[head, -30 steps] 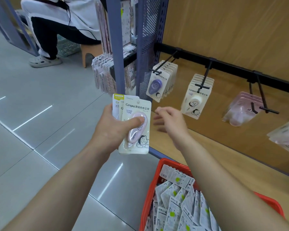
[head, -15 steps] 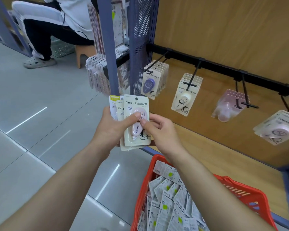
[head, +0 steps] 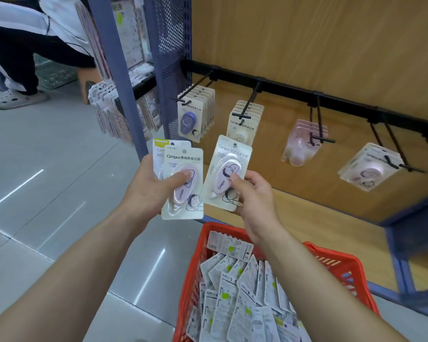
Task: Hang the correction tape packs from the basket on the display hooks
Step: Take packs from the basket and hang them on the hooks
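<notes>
Fingertips (head: 233, 178) of my right hand (head: 256, 201) pinch one correction tape pack (head: 230, 154) by its lower blister, held up near the cream-pack hook (head: 250, 101); my left hand (head: 146, 191) grips a small fan of packs (head: 183, 157), thumb pressed on the front one. Pinched so low, the card could swing and its small hole miss the hook tip, or bend against it. My left-hand fan could slide apart, and I could pick a hook of the wrong colour. More packs wait in the red basket (head: 331, 257).
</notes>
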Motion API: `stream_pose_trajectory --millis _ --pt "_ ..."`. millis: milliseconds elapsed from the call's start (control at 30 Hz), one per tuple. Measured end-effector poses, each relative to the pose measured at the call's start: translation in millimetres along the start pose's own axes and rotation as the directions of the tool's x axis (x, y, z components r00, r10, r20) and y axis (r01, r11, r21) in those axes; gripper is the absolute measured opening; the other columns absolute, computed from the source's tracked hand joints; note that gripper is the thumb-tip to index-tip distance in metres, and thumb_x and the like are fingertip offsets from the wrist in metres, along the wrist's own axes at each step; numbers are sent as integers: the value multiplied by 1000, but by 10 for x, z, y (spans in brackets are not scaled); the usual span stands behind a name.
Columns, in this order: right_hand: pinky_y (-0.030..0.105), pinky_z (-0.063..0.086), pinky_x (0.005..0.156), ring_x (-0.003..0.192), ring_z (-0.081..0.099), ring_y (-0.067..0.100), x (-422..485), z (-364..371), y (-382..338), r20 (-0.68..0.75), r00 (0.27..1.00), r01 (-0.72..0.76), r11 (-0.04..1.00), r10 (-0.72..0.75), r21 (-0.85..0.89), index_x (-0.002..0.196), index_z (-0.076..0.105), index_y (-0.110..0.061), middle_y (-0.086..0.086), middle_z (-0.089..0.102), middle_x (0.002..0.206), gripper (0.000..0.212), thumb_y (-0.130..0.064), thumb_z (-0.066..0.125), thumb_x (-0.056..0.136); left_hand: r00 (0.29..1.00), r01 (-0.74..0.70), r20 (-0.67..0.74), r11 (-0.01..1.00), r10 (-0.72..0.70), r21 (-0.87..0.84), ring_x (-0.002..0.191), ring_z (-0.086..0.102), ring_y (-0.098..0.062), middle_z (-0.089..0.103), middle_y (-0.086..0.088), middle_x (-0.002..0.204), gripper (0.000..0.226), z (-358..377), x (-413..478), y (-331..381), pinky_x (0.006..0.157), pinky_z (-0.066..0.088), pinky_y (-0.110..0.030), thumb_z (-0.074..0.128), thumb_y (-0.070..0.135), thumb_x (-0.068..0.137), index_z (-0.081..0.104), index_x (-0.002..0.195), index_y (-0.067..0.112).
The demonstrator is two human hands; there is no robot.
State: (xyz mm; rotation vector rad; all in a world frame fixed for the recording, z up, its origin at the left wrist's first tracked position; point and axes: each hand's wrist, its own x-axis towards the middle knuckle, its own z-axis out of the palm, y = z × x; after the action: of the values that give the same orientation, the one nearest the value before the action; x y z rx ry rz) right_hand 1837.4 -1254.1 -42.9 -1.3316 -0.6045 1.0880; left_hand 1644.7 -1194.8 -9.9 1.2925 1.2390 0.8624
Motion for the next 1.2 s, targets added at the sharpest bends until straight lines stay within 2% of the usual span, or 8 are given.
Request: stream_pose_trajectory --millis 167,300,433,533,800,933,1033,1200 --pt "49 57 90 99 75 20 -28 -690 -15 -165 982 64 987 -89 -148 112 65 -14 -3 79 103 13 -15 65 99 993 -11 115 998 3 68 96 74 -9 77 13 106 44 302 -37 -14 85 56 -38 83 29 84 61 123 30" --pt "38 57 79 100 74 21 -113 -1435 -95 -371 919 87 987 -133 -137 120 65 -13 -4 79 105 20 -15 63 101 962 -64 271 994 38 85 92 71 1 75 17 104 40 812 -145 28 78 52 -25 78 21 89 59 123 31" --pt "45 59 88 104 74 22 -149 -2003 -260 -504 848 109 984 -165 -138 119 66 -17 -8 79 104 18 -16 61 102 926 -95 375 991 54 92 92 72 1 75 20 100 41 1249 -222 64 78 56 -21 78 15 90 58 122 29" --pt "45 58 87 108 72 27 -137 -2244 -400 -525 830 140 982 -187 -128 118 66 -19 -8 79 104 18 -13 60 102 922 -59 385 995 21 86 100 72 -7 73 10 112 53 1501 -262 77 86 57 -33 82 19 87 52 129 30" --pt "58 52 100 112 71 27 -210 -2480 -411 -504 834 187 975 -223 -122 115 68 -20 -2 77 112 23 -5 57 100 904 -77 428 988 11 137 92 74 -4 76 16 103 56 1837 -265 22 74 56 -25 83 21 85 53 131 30" --pt "54 58 90 108 72 23 -212 -2522 -446 -503 839 187 978 -208 -93 118 67 -23 -6 77 111 22 -11 56 103 903 -85 429 986 15 145 84 72 2 76 18 96 54 1896 -254 13 59 51 -11 82 17 86 53 131 26" --pt "43 63 74 100 74 19 -189 -2534 -512 -485 850 200 978 -206 -64 128 65 -16 0 76 115 25 -13 56 104 903 -76 430 987 7 142 86 73 -1 76 11 103 53 1913 -240 18 60 52 -12 81 15 86 53 130 25" --pt "46 62 76 99 75 20 -176 -2523 -526 -479 854 194 978 -205 -73 130 64 -14 0 77 111 27 -13 57 104 904 -66 428 989 2 134 93 74 -5 75 11 107 56 1904 -228 24 72 54 -22 82 17 85 52 132 28"
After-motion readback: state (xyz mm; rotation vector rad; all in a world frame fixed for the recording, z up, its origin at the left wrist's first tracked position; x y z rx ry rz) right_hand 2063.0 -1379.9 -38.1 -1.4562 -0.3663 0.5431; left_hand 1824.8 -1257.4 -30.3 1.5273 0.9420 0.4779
